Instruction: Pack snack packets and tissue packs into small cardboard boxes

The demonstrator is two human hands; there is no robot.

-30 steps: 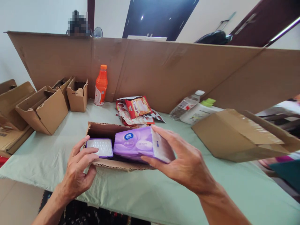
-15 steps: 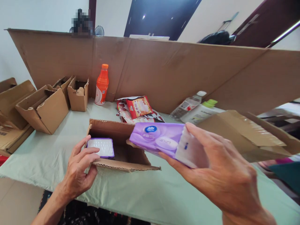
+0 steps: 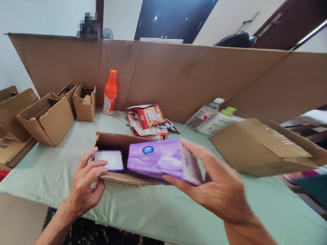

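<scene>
My right hand (image 3: pixel 206 173) grips one end of a purple tissue pack (image 3: pixel 155 158), thumb below and fingers on top. The pack tilts over the right part of an open cardboard box (image 3: pixel 150 180) and hides much of its inside. At the box's left end, my left hand (image 3: pixel 88 180) is closed around the corner. Its fingers reach over a white, bumpy-topped item with a purple edge (image 3: pixel 111 160) standing inside the box; how firmly they touch it cannot be told.
Behind the box lie red snack packets (image 3: pixel 150 119). An orange drink bottle (image 3: pixel 110 92) stands near the cardboard screen (image 3: pixel 163 75). Small cartons (image 3: pixel 57 115) are at left. A clear bottle (image 3: pixel 204 114), a white bottle with green cap (image 3: pixel 217 124) and a larger carton (image 3: pixel 242 146) are at right.
My right hand has brought the purple tissue pack left and slightly down, so it now covers more of the box opening. My left hand has hardly moved.
</scene>
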